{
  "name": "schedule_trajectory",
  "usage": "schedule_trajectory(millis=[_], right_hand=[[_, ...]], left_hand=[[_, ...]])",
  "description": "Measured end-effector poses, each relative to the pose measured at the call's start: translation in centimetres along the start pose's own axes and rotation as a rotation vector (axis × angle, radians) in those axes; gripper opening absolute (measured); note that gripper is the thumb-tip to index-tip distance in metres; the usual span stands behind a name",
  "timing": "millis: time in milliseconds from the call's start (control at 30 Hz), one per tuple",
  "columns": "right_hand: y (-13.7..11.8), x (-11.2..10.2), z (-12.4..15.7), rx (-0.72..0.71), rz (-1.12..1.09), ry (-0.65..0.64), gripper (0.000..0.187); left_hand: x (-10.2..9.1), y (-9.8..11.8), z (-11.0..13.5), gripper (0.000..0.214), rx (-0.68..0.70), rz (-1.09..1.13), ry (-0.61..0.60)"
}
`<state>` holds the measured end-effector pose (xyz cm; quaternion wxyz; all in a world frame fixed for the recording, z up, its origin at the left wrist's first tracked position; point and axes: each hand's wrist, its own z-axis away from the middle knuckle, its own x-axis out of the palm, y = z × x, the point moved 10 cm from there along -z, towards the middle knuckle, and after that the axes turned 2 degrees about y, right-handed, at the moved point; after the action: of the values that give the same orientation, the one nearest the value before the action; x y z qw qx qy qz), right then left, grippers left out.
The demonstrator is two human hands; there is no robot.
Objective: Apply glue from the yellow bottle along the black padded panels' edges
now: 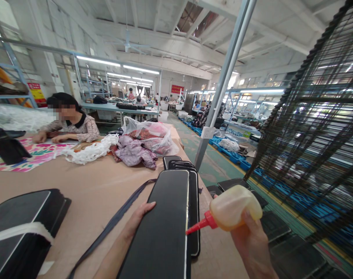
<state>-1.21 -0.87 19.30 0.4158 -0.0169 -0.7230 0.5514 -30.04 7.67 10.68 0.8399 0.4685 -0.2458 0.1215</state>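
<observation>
My right hand (250,240) is wrapped round a glue bottle (233,207) of yellowish liquid, tipped sideways. Its red nozzle (201,224) points left, the tip at the right edge of a long black panel (161,217) with rounded corners. A pale, shiny line runs along that edge. My left hand (140,217) grips the panel's left edge, the thumb on top and the other fingers hidden beneath. Under and behind it lie more black panels (195,232) with light edges. A dark fabric strip (112,223) trails across the table to the left.
A stack of black panels tied with a white band (22,230) sits at left on the brown table (86,182). Farther back are bagged fabric (141,143), white strips (90,149) and a seated person (74,120). At right stand a metal post (220,89) and wire racks (316,116).
</observation>
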Motion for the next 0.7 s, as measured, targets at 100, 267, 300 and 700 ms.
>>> schedule_trajectory(millis=[100, 267, 300, 700], right_hand=[[0.2, 0.1, 0.1, 0.025, -0.022, -0.003, 0.069], [0.0, 0.7, 0.6, 0.04, -0.041, -0.034, 0.077], [0.0, 0.7, 0.7, 0.043, -0.04, -0.035, 0.078], [0.7, 0.1, 0.9, 0.103, -0.023, 0.016, 0.078]], left_hand=[[0.1, 0.1, 0.0, 0.049, 0.035, -0.017, -0.019], [0.4, 0.2, -0.1, 0.046, 0.046, -0.018, -0.057], [0.4, 0.1, -0.2, 0.046, 0.04, -0.016, -0.057], [-0.1, -0.1, -1.0, 0.051, -0.01, 0.031, -0.023]])
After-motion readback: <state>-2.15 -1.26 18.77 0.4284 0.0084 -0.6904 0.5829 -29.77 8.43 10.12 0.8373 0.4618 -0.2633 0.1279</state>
